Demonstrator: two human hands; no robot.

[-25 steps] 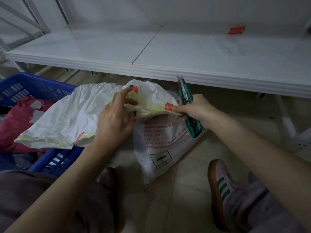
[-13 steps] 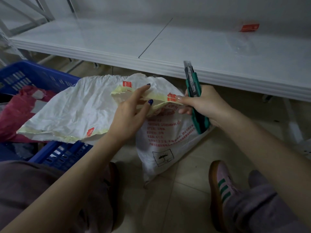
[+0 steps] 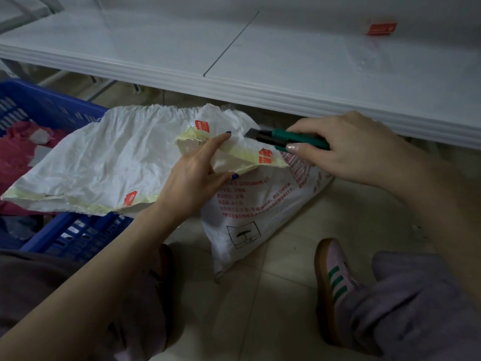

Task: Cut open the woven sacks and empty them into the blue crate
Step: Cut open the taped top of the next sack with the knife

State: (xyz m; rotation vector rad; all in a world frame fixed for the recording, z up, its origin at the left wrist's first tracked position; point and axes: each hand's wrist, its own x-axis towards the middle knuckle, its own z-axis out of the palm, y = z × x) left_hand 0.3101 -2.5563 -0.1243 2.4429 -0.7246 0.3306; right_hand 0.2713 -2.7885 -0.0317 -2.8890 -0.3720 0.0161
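Left hand pinches the crumpled, tape-edged mouth of a white woven sack printed in red; right hand closed around a green utility knife, its grey blade pointing left at the sack's fold; sack stands on the tiled floor, near a white shelf; a second, flattened sack drapes over the perforated rim of the blue crate at left, which holds pink material.

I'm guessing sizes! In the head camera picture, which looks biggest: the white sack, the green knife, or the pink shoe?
1. white sack
2. pink shoe, though it sits nearer the camera
3. green knife, partly hidden in the right hand
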